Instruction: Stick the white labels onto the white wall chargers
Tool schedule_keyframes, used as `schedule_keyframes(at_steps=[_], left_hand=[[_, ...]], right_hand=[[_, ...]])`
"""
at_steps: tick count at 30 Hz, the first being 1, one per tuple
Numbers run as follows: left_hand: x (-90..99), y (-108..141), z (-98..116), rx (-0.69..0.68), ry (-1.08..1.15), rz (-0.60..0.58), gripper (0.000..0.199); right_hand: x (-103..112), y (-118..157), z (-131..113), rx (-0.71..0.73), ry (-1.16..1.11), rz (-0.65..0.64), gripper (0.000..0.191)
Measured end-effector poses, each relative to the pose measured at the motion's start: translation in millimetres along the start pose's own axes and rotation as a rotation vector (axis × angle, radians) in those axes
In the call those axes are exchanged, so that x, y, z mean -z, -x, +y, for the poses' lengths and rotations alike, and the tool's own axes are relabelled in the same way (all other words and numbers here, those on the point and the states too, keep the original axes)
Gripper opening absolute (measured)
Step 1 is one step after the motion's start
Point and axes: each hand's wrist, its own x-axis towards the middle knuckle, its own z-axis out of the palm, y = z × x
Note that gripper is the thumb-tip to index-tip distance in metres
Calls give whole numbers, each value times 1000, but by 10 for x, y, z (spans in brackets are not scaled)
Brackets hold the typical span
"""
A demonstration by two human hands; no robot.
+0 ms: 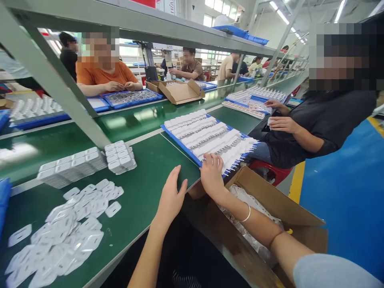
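Observation:
My left hand point(172, 198) hovers above the front edge of the green table, fingers stretched out and thumb apart, with nothing in it. At the near corner of a blue tray point(183, 149), my right hand point(212, 176) has its fingers bent down over white plastic parts point(207, 134) lined up in rows. What its fingertips grip, if anything, is hidden. To the left lies a loose heap of flat white plastic plates point(69, 228) with small slots. Behind the heap stand neat stacks of white plates point(73, 164) and a shorter stack point(120, 157).
A cardboard box point(276, 200) with plastic-wrapped contents stands below the table at right. A co-worker in black point(327, 116) sits at the right, handling small parts. Across the green belt point(138, 120), a person in orange works over a blue tray point(132, 99). A slanted metal post point(69, 84) rises at left.

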Motion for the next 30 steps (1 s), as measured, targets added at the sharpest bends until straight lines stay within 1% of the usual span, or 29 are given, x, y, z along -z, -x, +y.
schedule_keyframes(at_steps=[3,6,12,18,20,22,24,26,27,30], left_hand=[[71,158,-4,63,43,-8,52],[79,223,-2,70,69,-4,52],[35,207,2,47,15,-15,50],[46,177,-25,29,-88,-56,49],[60,174,-48,24,-99,-55,48],[83,176,-73,14,-94,-47,46],[112,179,-87,12,-83,-42,45],[139,181,-85,27,-76,-46,45],[147,180,-78,34,-76,-52,44],[143,175,-55,27,-94,-54,43]], right_hand=[[73,81,-90,-19,-39,22,36],[111,97,-69,-26,-64,33,36],[137,78,-40,-20,-75,32,32],[130,96,-138,-42,-69,32,32],[193,140,-182,-54,-65,5,33],[311,187,-170,-65,-85,-21,36],[464,197,-32,-73,-166,-21,36],[615,124,290,-105,-283,-11,32],[676,49,518,-142,-348,-33,30],[748,-296,1330,-324,-289,-36,44]])
